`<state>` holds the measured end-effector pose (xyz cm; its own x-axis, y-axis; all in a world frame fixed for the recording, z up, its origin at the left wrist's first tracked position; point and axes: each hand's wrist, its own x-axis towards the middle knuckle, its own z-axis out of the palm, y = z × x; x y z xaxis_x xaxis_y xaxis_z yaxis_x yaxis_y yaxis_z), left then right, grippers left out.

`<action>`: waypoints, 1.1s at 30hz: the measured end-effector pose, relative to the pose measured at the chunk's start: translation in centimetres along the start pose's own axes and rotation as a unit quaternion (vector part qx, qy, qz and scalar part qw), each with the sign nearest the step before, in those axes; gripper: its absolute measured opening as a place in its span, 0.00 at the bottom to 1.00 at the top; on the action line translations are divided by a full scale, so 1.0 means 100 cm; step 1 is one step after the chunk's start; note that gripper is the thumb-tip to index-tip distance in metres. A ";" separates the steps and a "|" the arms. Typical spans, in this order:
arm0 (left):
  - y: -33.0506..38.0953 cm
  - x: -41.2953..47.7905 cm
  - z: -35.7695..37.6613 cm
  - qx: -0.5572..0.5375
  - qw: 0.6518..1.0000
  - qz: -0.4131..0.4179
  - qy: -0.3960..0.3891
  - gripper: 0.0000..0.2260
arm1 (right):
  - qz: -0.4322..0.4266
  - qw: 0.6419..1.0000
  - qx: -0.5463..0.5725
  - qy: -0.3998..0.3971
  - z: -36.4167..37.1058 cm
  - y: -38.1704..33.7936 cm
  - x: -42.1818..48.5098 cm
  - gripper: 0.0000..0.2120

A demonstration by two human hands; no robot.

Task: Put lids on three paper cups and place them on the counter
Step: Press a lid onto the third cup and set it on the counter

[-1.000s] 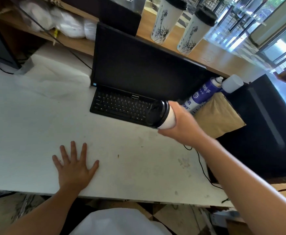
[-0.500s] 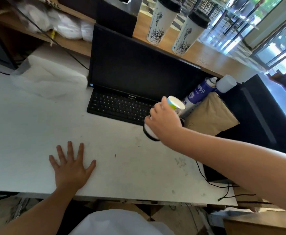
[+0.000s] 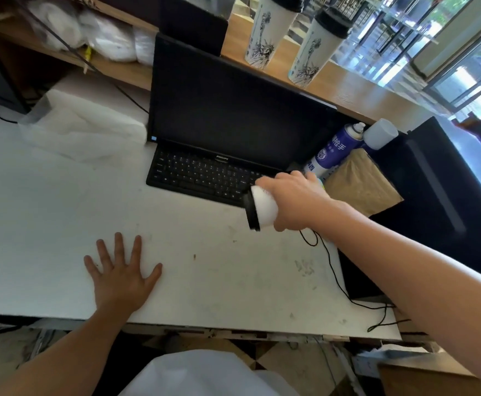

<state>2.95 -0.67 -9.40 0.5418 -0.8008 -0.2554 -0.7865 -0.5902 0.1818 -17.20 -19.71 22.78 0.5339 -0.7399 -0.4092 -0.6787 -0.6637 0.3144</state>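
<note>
The third cup (image 3: 262,207) lay nearly on its side in the right hand (image 3: 293,201), which gripped its body, with the black lid (image 3: 251,210) pointing left, above the desk (image 3: 62,224) beside the keyboard (image 3: 202,178). Half a second before, its base had pointed up and away; it had since swung round, lid seated, so lidding looked done. Two lidded cups (image 3: 269,30) stood unmoved on the counter (image 3: 362,92). The left hand (image 3: 119,275) stayed flat and empty on the desk.
</note>
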 end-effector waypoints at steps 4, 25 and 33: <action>0.000 0.000 -0.001 -0.002 1.000 0.000 -0.007 0.43 | 0.023 0.933 0.360 0.005 -0.004 0.019 -0.014 0.39; 0.003 0.007 -0.021 0.021 0.990 -0.009 -0.136 0.40 | 0.037 0.535 0.841 0.070 0.126 -0.027 -0.007 0.41; 0.039 0.024 -0.078 -0.011 0.963 -0.022 -0.269 0.42 | 0.024 0.516 0.853 0.076 0.126 -0.023 -0.009 0.42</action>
<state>3.44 -5.68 -1.87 0.3379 -0.6091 -0.7175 -0.7571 -0.6288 0.1773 -22.43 -16.13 11.64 0.4424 -0.8365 -0.3235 -0.0811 0.3219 -0.9433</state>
